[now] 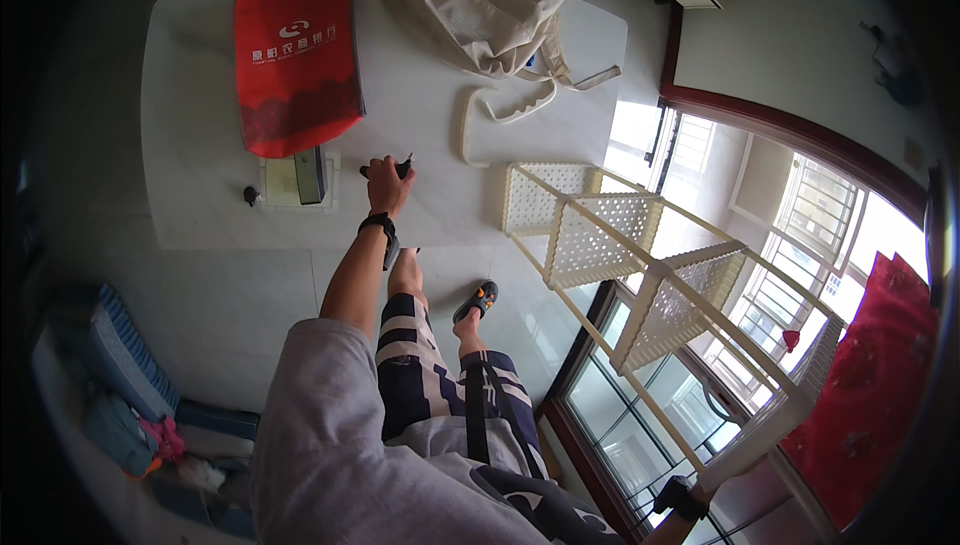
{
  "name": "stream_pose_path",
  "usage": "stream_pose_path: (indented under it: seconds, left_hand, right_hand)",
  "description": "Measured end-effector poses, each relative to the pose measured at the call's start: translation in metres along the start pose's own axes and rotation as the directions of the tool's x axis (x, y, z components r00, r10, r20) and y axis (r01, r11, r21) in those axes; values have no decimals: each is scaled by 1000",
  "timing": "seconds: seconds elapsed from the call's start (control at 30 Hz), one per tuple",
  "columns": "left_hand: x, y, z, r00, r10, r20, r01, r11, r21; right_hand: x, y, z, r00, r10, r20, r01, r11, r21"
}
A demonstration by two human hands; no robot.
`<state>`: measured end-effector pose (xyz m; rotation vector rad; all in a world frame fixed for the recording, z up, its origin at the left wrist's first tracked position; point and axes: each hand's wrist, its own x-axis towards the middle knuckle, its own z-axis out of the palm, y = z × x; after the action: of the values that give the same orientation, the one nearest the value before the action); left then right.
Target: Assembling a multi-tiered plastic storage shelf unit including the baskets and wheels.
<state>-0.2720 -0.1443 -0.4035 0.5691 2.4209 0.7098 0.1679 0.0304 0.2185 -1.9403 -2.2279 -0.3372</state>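
Note:
Over the white table (190, 115) reaches my left hand (388, 188), closed round a short black tool (402, 168) with a small metal tip, perhaps a screwdriver. A tall cream rack (640, 245) with perforated shelves and thin posts runs from the table's right side toward me. At its near end, lower right, my right hand (703, 498) meets the pale panel (770, 435); its fingers are hidden. Cream curved strips (520, 110) lie on the table beyond the rack. Left of my left hand is a flat pale tray (283, 185) with a dark grey block (311, 177).
A red tote bag (300, 65) covers part of the tray. At the far side sits a beige backpack (485, 5), and a small black object (251, 196) lies left. Blue seating (130, 355) is lower left; a red cloth (865, 395) and windows are right.

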Motion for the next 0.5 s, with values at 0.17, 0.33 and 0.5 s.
stream_pose_path:
  seconds: [0.17,0.33,0.5]
  left_hand:
    - [-34,-29,-1,983,-175,47,181,959,-220]
    - [-78,3,-14,828,-391,402,554,463,-692]
    - [-113,53,-53,831,-408,378,552,529,-645]
  right_hand:
    - [2,42,8,996,75,-43,-73,996,57]
    - [-2,-47,9,998,36,47,-56,843,535]
    - [4,-34,5,990,-126,-55,134,796,590]
